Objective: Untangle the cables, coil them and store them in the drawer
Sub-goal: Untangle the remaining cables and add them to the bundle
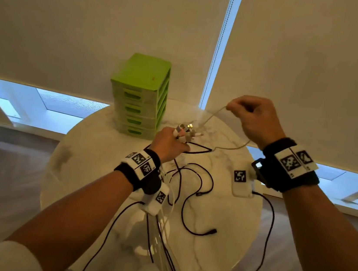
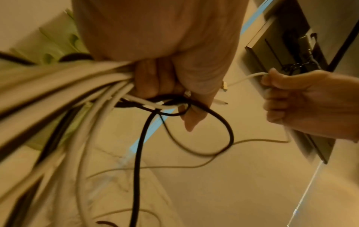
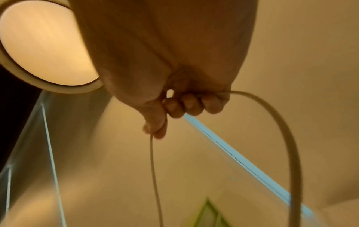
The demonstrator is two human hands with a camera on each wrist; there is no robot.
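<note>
Hands grasping cables: left hand (image 1: 167, 144) a blurred bundle (image 2: 64, 92), right hand (image 1: 255, 120) one white cable (image 1: 212, 114).

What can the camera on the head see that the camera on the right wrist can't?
Only the head view shows the left hand gripping a bundle of cable ends, black cables sprawled over the marble table, and all of the green drawer unit.

Only the right wrist view shows a round ceiling lamp.

Both show the right hand holding the white cable.
</note>
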